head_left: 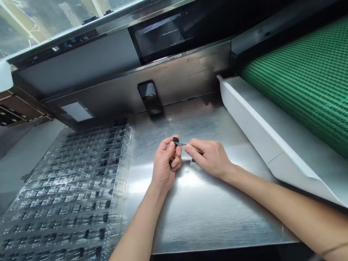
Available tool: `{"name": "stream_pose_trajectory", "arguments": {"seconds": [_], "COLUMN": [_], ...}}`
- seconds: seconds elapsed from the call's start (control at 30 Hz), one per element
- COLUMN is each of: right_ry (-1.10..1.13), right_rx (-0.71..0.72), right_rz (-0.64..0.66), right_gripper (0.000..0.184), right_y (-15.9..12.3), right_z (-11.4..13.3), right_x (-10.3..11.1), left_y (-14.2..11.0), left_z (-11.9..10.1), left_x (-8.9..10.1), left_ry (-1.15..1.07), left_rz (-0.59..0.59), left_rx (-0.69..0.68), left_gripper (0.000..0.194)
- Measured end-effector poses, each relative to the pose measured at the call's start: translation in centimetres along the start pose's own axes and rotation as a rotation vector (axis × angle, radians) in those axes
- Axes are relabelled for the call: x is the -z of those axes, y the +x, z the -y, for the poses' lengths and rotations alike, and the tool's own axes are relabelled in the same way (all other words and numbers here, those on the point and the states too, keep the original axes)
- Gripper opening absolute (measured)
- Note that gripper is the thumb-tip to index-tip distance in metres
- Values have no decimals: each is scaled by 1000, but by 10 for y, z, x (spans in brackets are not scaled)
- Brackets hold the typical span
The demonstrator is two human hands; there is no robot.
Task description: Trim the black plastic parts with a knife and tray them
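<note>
Over the middle of the metal worktop (213, 216), my left hand (165, 162) grips a small round black part (176, 140) between thumb and fingertips. Another bit of black shows under its curled fingers, too small to name. From the right, my right hand (209, 155) pinches a slim metal-tipped hand tool (183, 145) whose tip meets the black part. The tool's handle is mostly covered by the fingers, so its exact kind cannot be made out.
A clear plastic tray (63, 199) with many pockets, several holding black parts, lies to the left. A phone (150, 98) leans against the back panel. On the right, a white guard (259, 135) borders a green conveyor belt (327, 85).
</note>
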State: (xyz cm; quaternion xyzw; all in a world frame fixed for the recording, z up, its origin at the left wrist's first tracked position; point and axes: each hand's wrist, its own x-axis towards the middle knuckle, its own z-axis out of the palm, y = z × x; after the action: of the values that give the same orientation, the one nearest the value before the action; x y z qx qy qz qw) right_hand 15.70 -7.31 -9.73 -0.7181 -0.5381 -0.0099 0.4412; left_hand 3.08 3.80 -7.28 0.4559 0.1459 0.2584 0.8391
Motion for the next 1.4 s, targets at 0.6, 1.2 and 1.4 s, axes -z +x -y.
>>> {"name": "stream_pose_trajectory", "arguments": {"seconds": [0.6,1.2,1.4], "right_ry": [2,166,168], "right_rx": [-12,-111,-35], "right_rz": [-5,-47,-16], "right_gripper": [50,42,47], "right_y": [2,7,2], "right_z": [0,0,4], "right_x": [2,3,5], "left_y": [-1,0,-2], "left_z": [0,2,11], "left_x": [-1,-1,-6], "left_ry": [7,-20,-7], "left_rz": [-11,6,38], "left_rx": [1,103,182], "left_gripper": [41,35,39]}}
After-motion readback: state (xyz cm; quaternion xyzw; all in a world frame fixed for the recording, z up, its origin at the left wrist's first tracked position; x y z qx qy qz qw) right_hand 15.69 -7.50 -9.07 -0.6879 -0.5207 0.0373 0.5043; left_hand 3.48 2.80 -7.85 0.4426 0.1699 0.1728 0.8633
